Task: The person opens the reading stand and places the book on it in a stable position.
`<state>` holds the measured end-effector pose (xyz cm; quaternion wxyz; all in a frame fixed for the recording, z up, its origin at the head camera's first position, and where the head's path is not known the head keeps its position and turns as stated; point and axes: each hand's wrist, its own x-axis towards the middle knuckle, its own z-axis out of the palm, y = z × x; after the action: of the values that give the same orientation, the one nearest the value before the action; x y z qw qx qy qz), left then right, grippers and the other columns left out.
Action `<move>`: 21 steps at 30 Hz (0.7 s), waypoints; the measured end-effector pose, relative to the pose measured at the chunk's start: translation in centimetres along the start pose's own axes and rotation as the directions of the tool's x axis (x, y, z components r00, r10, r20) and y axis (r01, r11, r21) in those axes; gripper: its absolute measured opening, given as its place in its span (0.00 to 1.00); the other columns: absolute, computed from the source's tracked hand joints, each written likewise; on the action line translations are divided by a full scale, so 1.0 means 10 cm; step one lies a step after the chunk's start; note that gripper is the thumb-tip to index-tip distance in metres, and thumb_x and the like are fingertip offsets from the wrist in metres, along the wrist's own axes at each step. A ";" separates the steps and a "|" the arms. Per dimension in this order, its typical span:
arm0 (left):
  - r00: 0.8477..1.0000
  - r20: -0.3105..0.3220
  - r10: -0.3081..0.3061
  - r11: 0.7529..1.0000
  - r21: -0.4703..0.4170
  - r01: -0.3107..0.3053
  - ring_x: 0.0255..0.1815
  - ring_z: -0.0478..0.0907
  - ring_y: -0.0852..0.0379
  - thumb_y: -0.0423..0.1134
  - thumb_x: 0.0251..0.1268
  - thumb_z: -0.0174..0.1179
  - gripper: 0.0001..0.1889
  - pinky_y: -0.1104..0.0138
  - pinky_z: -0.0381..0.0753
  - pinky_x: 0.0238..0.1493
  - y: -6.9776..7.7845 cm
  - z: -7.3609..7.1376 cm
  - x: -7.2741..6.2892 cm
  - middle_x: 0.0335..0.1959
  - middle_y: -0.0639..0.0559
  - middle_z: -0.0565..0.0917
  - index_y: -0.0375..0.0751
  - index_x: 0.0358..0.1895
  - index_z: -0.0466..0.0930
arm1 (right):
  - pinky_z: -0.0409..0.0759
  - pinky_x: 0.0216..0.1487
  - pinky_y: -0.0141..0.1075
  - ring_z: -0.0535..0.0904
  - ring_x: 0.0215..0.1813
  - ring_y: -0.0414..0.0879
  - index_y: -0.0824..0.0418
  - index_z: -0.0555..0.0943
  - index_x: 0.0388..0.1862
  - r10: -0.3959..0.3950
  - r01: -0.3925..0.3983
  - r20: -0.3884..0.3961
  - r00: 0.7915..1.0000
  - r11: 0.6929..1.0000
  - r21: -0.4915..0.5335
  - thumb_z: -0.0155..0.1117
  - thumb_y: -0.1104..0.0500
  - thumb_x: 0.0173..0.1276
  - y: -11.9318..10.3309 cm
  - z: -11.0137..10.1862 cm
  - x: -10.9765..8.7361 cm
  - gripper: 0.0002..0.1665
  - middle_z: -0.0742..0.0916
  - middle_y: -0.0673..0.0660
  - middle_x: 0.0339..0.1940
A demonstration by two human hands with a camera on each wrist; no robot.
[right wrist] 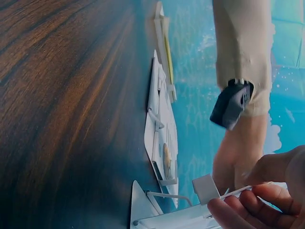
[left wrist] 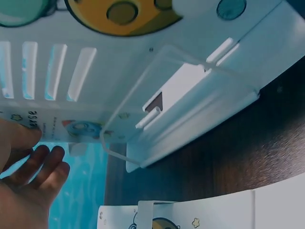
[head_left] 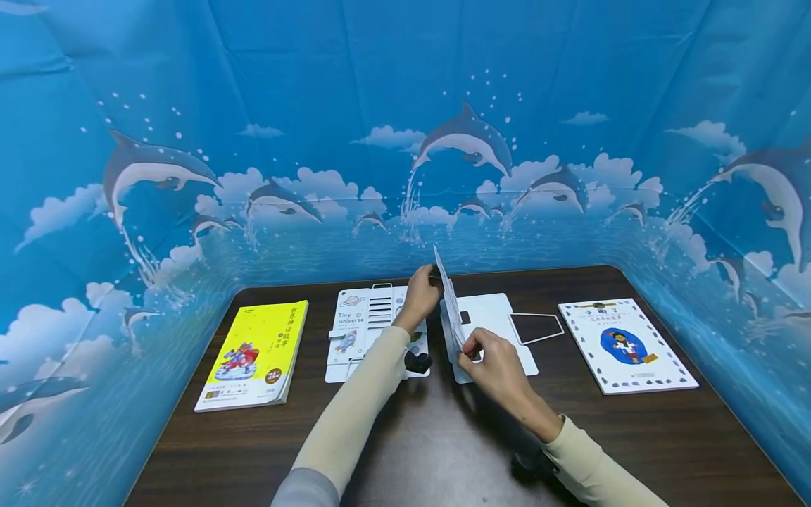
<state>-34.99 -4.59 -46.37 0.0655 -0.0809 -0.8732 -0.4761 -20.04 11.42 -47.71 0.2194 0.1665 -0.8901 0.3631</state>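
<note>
A white metal book stand stands partly unfolded right of the table's middle, its printed, slotted panel (head_left: 451, 303) raised nearly upright above a flat base plate (head_left: 497, 317). My left hand (head_left: 421, 299) grips the panel's far edge, with thumb and fingers at the rim in the left wrist view. At the near edge, my right hand (head_left: 500, 370) pinches the panel between thumb and fingers, beside a small white tab (right wrist: 206, 189). A wire loop (left wrist: 125, 102) spans between panel and base. Another wire frame (head_left: 537, 315) sticks out to the right of the base.
A second white stand (head_left: 342, 338), printed "Tiny universe", lies flat just left, under my left forearm. A yellow book (head_left: 260, 352) lies at the left, a white book (head_left: 624, 377) at the right. Behind the dark wooden table (head_left: 405, 451) hangs a blue dolphin curtain (head_left: 355, 105).
</note>
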 end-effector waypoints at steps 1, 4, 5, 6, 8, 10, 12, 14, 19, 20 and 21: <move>1.000 -0.003 0.000 1.000 -0.015 0.000 0.62 0.83 0.41 0.27 0.78 0.53 0.17 0.51 0.84 0.63 0.01 -0.01 -0.02 0.59 0.36 0.82 0.30 0.65 0.78 | 0.81 0.33 0.34 0.84 0.31 0.40 0.54 0.80 0.25 0.004 -0.004 -0.001 1.000 1.000 0.002 0.78 0.70 0.52 0.00 -0.01 0.00 0.16 0.86 0.49 0.25; 1.000 -0.017 0.006 0.998 -0.056 -0.007 0.61 0.83 0.42 0.29 0.77 0.56 0.20 0.52 0.85 0.62 0.04 -0.06 -0.13 0.59 0.36 0.83 0.29 0.68 0.76 | 0.81 0.34 0.34 0.84 0.31 0.40 0.54 0.80 0.25 0.013 -0.013 0.000 1.000 1.000 0.010 0.78 0.70 0.52 0.00 -0.02 0.00 0.16 0.86 0.49 0.25; 1.000 -0.020 0.013 0.998 -0.066 -0.014 0.60 0.83 0.42 0.29 0.76 0.56 0.21 0.51 0.85 0.62 0.06 -0.08 -0.17 0.59 0.36 0.83 0.29 0.69 0.76 | 0.81 0.34 0.34 0.84 0.31 0.40 0.54 0.80 0.25 0.014 -0.014 0.002 1.000 1.000 0.013 0.78 0.70 0.52 0.01 -0.02 0.00 0.16 0.86 0.49 0.25; 1.000 -0.020 0.020 0.997 -0.080 -0.022 0.60 0.83 0.42 0.30 0.76 0.57 0.21 0.51 0.85 0.61 0.06 -0.10 -0.22 0.59 0.36 0.83 0.29 0.68 0.76 | 0.81 0.34 0.34 0.84 0.31 0.40 0.54 0.80 0.25 0.014 -0.014 0.004 1.000 1.000 0.016 0.78 0.70 0.52 0.01 -0.02 0.00 0.15 0.86 0.49 0.25; 0.999 -0.007 0.037 0.994 -0.104 -0.038 0.59 0.84 0.44 0.32 0.77 0.58 0.19 0.52 0.86 0.60 0.07 -0.13 -0.32 0.59 0.38 0.84 0.31 0.67 0.78 | 0.82 0.34 0.34 0.85 0.31 0.41 0.54 0.81 0.25 0.014 -0.014 0.007 1.000 1.000 0.024 0.78 0.70 0.53 0.00 -0.02 0.00 0.15 0.87 0.49 0.25; 0.998 0.009 0.068 0.989 -0.132 -0.067 0.57 0.85 0.45 0.33 0.78 0.58 0.17 0.54 0.87 0.58 0.07 -0.17 -0.43 0.58 0.40 0.85 0.33 0.64 0.79 | 0.82 0.34 0.34 0.85 0.31 0.41 0.55 0.81 0.25 0.015 -0.015 0.004 1.000 1.000 0.028 0.78 0.70 0.53 0.00 -0.01 0.01 0.15 0.87 0.49 0.25; 0.994 0.022 0.103 0.983 -0.154 -0.098 0.56 0.86 0.47 0.34 0.78 0.59 0.15 0.57 0.88 0.56 0.07 -0.19 -0.53 0.58 0.42 0.85 0.36 0.62 0.81 | 0.81 0.34 0.34 0.85 0.31 0.41 0.55 0.81 0.26 0.015 -0.015 -0.003 1.000 0.999 0.034 0.79 0.70 0.54 0.00 -0.01 0.03 0.15 0.87 0.50 0.25; 0.990 0.032 0.139 0.977 -0.165 -0.131 0.56 0.86 0.48 0.34 0.78 0.60 0.14 0.61 0.89 0.55 0.07 -0.22 -0.65 0.57 0.43 0.85 0.37 0.61 0.81 | 0.81 0.33 0.34 0.84 0.31 0.41 0.56 0.82 0.26 0.014 -0.013 -0.011 1.000 0.999 0.042 0.79 0.70 0.54 0.00 -0.01 0.04 0.14 0.86 0.50 0.25; 0.971 0.072 0.228 0.947 -0.248 -0.204 0.60 0.85 0.44 0.33 0.77 0.61 0.16 0.61 0.89 0.57 0.08 -0.28 -0.92 0.59 0.40 0.83 0.33 0.63 0.79 | 0.79 0.33 0.33 0.83 0.30 0.41 0.56 0.82 0.27 0.032 -0.032 -0.009 0.999 0.997 0.067 0.80 0.70 0.54 0.01 0.02 0.05 0.14 0.86 0.50 0.25; 0.966 0.083 0.246 0.939 -0.268 -0.216 0.61 0.84 0.43 0.33 0.77 0.62 0.17 0.60 0.89 0.58 0.08 -0.28 -0.97 0.60 0.39 0.82 0.32 0.64 0.78 | 0.79 0.34 0.32 0.83 0.30 0.41 0.56 0.82 0.27 0.041 -0.040 -0.003 0.999 0.997 0.071 0.80 0.70 0.54 0.00 0.03 0.06 0.14 0.87 0.50 0.25; 0.960 0.092 0.266 0.930 -0.286 -0.231 0.62 0.83 0.41 0.32 0.76 0.62 0.18 0.58 0.88 0.59 0.08 -0.28 -1.01 0.61 0.38 0.81 0.31 0.64 0.76 | 0.79 0.34 0.32 0.83 0.31 0.41 0.56 0.82 0.28 0.046 -0.046 0.002 0.999 0.996 0.073 0.80 0.69 0.54 0.01 0.03 0.06 0.14 0.87 0.50 0.25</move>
<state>-24.87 -7.29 -46.16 0.0571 -0.2296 -0.7846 -0.5731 -20.68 11.14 -47.64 0.2046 0.1537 -0.8799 0.4003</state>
